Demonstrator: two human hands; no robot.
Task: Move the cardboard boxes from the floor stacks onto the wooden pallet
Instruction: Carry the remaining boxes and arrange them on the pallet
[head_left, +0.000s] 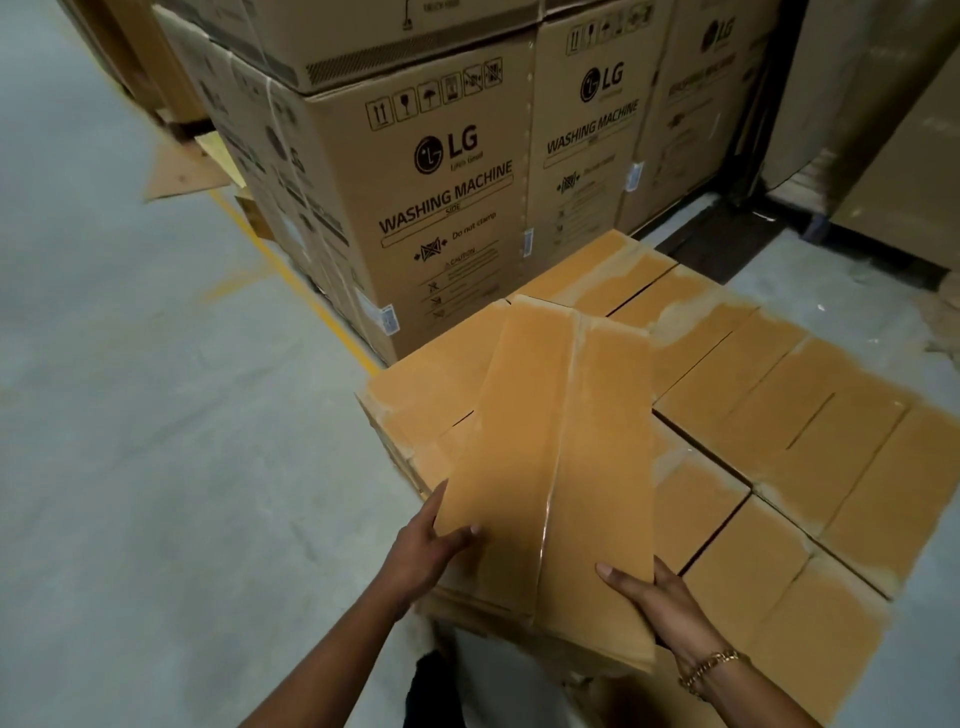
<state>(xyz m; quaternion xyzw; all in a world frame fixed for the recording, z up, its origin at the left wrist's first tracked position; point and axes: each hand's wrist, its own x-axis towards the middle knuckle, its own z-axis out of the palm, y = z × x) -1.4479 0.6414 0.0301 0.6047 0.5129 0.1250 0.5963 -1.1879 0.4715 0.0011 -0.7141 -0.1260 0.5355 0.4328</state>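
A long taped cardboard box (550, 447) lies tilted across a layer of several similar orange-brown boxes (810, 426). My left hand (431, 545) grips its near left corner, thumb on top and fingers under the side. At the near right corner my right hand (654, 603), with a gold bracelet at the wrist, holds the box with the thumb on the top face. The stack of boxes hides any pallet beneath it.
Tall washing-machine cartons (441, 192) stand stacked right behind the box layer. A yellow floor line (291, 280) runs along their left side. Grey concrete floor (156, 441) spreads to the left. More large cartons (883, 130) stand at the far right.
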